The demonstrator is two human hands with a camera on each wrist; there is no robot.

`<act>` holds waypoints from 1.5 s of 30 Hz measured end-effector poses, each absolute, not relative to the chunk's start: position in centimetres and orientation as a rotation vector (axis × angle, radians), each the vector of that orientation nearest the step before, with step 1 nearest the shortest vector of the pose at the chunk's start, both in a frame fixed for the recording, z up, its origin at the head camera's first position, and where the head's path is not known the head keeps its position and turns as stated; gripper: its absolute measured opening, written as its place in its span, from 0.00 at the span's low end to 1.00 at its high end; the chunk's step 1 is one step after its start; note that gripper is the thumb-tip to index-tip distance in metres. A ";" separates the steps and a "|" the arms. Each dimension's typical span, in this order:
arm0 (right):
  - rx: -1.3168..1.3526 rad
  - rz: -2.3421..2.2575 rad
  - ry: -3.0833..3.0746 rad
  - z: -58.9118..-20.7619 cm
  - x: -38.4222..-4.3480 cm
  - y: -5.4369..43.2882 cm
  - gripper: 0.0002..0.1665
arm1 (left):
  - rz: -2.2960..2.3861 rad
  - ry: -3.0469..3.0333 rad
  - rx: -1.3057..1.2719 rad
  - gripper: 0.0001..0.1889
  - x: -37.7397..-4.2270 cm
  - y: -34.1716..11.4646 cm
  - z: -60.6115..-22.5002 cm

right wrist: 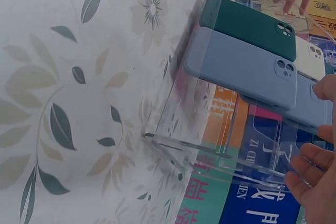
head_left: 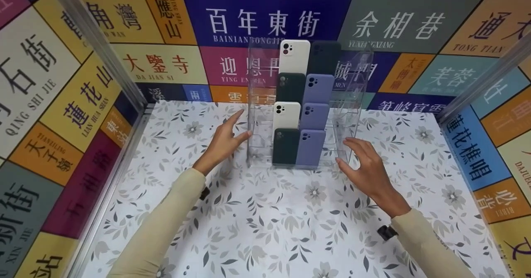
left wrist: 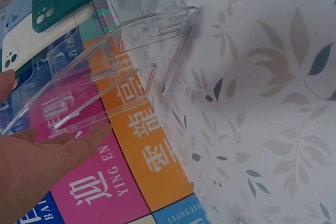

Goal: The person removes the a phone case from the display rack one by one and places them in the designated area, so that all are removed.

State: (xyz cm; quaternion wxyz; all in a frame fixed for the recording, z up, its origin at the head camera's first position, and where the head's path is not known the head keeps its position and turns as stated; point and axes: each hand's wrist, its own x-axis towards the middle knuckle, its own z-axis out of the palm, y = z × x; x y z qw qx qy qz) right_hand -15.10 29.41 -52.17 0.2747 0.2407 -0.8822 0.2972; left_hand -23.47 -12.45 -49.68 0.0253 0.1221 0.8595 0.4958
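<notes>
A clear acrylic tiered stand [head_left: 258,155] stands upright on the table, holding phone cases in two columns. The left column alternates white [head_left: 295,57] and dark green [head_left: 285,147] cases. Below a dark case [head_left: 326,58] at the top, the right column has several purple cases [head_left: 310,148]. My left hand [head_left: 224,143] is by the stand's left side, fingers extended and thumb spread. At the opposite side my right hand [head_left: 367,172] has its fingers slightly bent, fingertips close to the clear edge. Neither hand grips a case. Whether the fingertips touch the stand I cannot tell.
The table [head_left: 257,236] has a white cloth with grey leaves and flowers. Panels printed with street names, such as a blue one [head_left: 265,2], wall the back and both sides. Metal posts [head_left: 124,76] stand at the back corners. A small black device [head_left: 386,232] is at the right wrist.
</notes>
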 end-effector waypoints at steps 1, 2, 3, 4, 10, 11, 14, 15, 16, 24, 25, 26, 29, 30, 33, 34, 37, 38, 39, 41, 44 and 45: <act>0.644 0.811 -2.368 -52.2 -15.2 29.2 0.32 | 1.548 2.654 0.361 0.40 -23.6 -12.3 -49.6; 0.642 0.816 -2.367 -52.3 -15.3 29.1 0.32 | 1.568 2.649 0.345 0.40 -23.8 -12.2 -49.6; 0.640 0.818 -2.368 -52.3 -15.4 28.9 0.32 | 1.593 2.643 0.335 0.39 -24.0 -12.1 -49.6; 0.636 0.823 -2.373 -52.3 -15.4 28.7 0.32 | 1.619 2.637 0.327 0.39 -24.2 -12.0 -49.6; 0.598 0.922 -2.424 -52.5 -15.7 27.9 0.32 | 1.743 2.589 0.301 0.39 -24.9 -11.6 -49.5; 0.594 0.943 -2.430 -52.6 -15.7 27.8 0.31 | 1.753 2.579 0.295 0.39 -25.0 -11.5 -49.5; 0.582 0.987 -2.444 -52.7 -15.8 27.4 0.31 | 1.776 2.550 0.285 0.39 -25.4 -11.3 -49.5; 0.576 0.998 -2.448 -52.8 -15.8 27.3 0.31 | 1.785 2.541 0.282 0.39 -25.5 -11.1 -49.6; 0.570 1.006 -2.451 -52.8 -15.9 27.1 0.30 | 1.792 2.536 0.281 0.39 -25.7 -11.1 -49.5; 0.526 1.079 -2.473 -52.8 -16.3 25.7 0.29 | 1.894 2.490 0.288 0.41 -26.7 -10.4 -49.2; 0.518 1.084 -2.476 -52.8 -16.4 25.6 0.29 | 1.901 2.483 0.290 0.42 -26.8 -10.3 -49.2; 0.509 1.092 -2.478 -52.8 -16.4 25.5 0.28 | 1.902 2.481 0.293 0.42 -26.9 -10.2 -49.1; 0.478 1.117 -2.473 -52.8 -16.6 25.2 0.29 | 1.913 2.463 0.306 0.43 -27.2 -9.8 -49.1; 0.470 1.128 -2.469 -52.8 -16.7 25.1 0.29 | 1.918 2.456 0.308 0.43 -27.3 -9.7 -49.0; 0.454 1.157 -2.461 -53.0 -16.8 24.9 0.29 | 1.939 2.443 0.320 0.43 -27.5 -9.5 -49.0; 0.453 1.163 -2.461 -53.0 -16.9 24.9 0.29 | 1.940 2.445 0.322 0.42 -27.5 -9.5 -49.0; 0.448 1.173 -2.465 -53.2 -17.0 24.7 0.31 | 1.947 2.445 0.328 0.41 -27.8 -9.5 -49.2; 0.445 1.177 -2.467 -53.2 -17.1 24.6 0.31 | 1.939 2.452 0.325 0.41 -27.8 -9.5 -49.3; 0.443 1.179 -2.466 -53.3 -17.1 24.6 0.31 | 1.935 2.455 0.325 0.41 -27.8 -9.5 -49.3; 0.437 1.187 -2.462 -53.4 -17.3 24.5 0.31 | 1.937 2.452 0.321 0.41 -27.9 -9.5 -49.3; 0.422 1.195 -2.451 -53.6 -17.6 24.4 0.31 | 1.953 2.434 0.327 0.41 -28.0 -9.6 -49.4; 0.415 1.197 -2.449 -53.6 -17.7 24.4 0.31 | 1.964 2.423 0.336 0.41 -28.0 -9.6 -49.4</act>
